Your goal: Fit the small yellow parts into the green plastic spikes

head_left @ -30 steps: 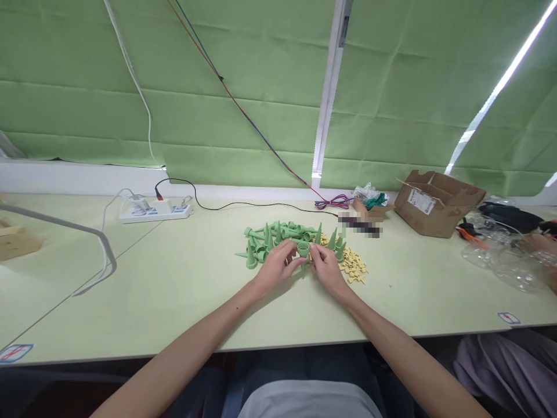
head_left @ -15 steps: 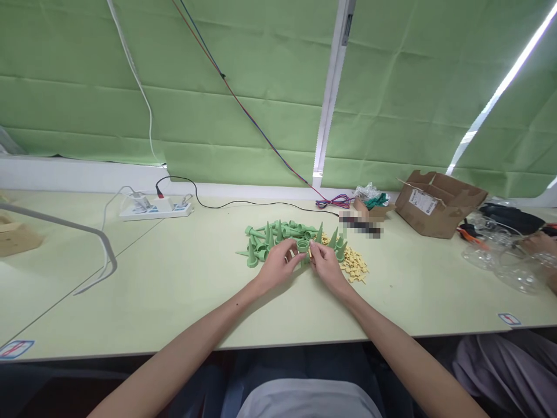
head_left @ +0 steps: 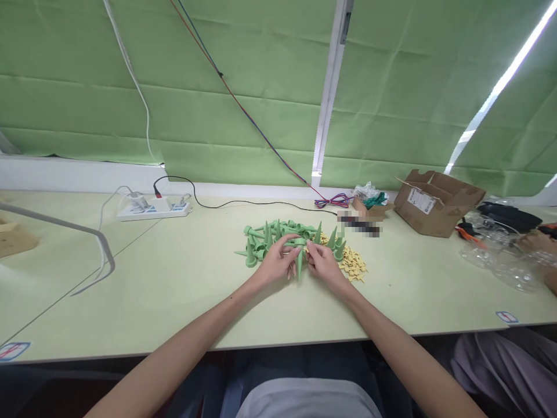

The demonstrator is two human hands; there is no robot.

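The left hand (head_left: 278, 261) was partly curled, with thumb and fingers closed on the wide collar of a green cone (head_left: 299, 264), whose tip pointed down between the two hands. The right hand (head_left: 322, 262) was drawn in at the collar's side with its fingers bent; how tightly they were closed, and whether they held anything small, could not be told. Good handling here seemed to call for a steady left grip on the collar, leaving the slim tip free of side load, and for light, square pressure from the right fingertips, since a skewed push could have rolled the round collar. Elbow room mattered too: the green pile (head_left: 282, 229) lay just beyond the hands, and the small yellow pieces (head_left: 354, 264) were spread beside the right one, easily scattered
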